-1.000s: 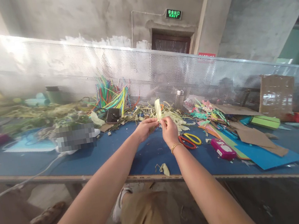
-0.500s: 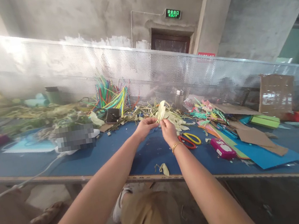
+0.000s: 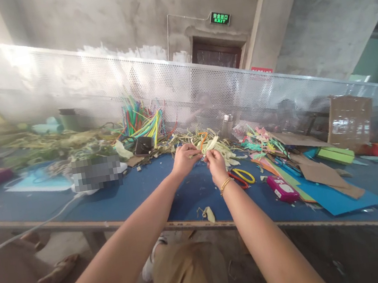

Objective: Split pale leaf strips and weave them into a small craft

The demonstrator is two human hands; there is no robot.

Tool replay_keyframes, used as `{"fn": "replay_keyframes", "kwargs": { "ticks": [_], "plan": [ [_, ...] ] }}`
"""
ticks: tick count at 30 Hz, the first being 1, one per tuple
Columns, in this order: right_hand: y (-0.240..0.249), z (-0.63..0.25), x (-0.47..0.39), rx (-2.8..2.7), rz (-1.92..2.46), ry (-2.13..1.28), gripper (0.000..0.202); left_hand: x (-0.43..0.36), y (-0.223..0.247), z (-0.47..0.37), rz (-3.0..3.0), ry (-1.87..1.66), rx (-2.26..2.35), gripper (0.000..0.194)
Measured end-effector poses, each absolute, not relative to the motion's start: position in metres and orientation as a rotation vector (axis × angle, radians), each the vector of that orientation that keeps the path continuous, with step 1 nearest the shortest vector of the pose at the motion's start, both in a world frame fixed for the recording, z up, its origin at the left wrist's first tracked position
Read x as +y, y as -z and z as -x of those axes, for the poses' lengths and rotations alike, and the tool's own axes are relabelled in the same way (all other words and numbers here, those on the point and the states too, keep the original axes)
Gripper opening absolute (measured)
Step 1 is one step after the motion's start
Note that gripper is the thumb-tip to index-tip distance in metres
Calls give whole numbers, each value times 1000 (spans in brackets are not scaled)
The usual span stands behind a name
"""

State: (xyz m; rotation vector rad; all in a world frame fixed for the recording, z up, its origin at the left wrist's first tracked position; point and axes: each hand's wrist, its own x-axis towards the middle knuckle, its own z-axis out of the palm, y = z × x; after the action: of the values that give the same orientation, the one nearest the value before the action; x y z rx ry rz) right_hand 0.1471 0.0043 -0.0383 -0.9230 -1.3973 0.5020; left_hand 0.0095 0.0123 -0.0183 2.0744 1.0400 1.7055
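Head view. Both hands meet above the blue desk [image 3: 184,202], over its middle and nearer the back edge than the forearms. The left hand [image 3: 184,159] and the right hand [image 3: 216,163] are close together, thumb and fingers of each pinched on the lower end of a pale strip [image 3: 212,144]; whether the fingertips touch one another cannot be told. The strip's free end slants up and to the right, low against a heap of pale strips [image 3: 227,155] along the back of the desk, so that its outline partly merges with the heap.

A second ago the strip stands upright from the fingertips; half a second ago it leans and shows a broader face; now it lies lower. The change suggests that the strip is being turned or bent at its base, with work on this piece unfinished.

Beside the right wrist lie scissors with red and yellow handles [image 3: 253,178]; a loose pale scrap [image 3: 209,214] rests near the desk's front edge. Both appear unmoved.
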Motion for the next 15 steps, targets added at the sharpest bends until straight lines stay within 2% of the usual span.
{"fn": "replay_keyframes", "kwargs": {
  "ticks": [4,9,15],
  "plan": [
    [35,-145,1,-1275,893,-725,31,2,15,-15,-2186,-1577,898,11],
    [33,-144,-2,-1312,904,-705,32,-4,13,-18,-2194,-1574,871,17],
    [37,-145,3,-1286,899,-716,31,-2,14,-14,-2301,-1680,1091,16]
  ]
}}
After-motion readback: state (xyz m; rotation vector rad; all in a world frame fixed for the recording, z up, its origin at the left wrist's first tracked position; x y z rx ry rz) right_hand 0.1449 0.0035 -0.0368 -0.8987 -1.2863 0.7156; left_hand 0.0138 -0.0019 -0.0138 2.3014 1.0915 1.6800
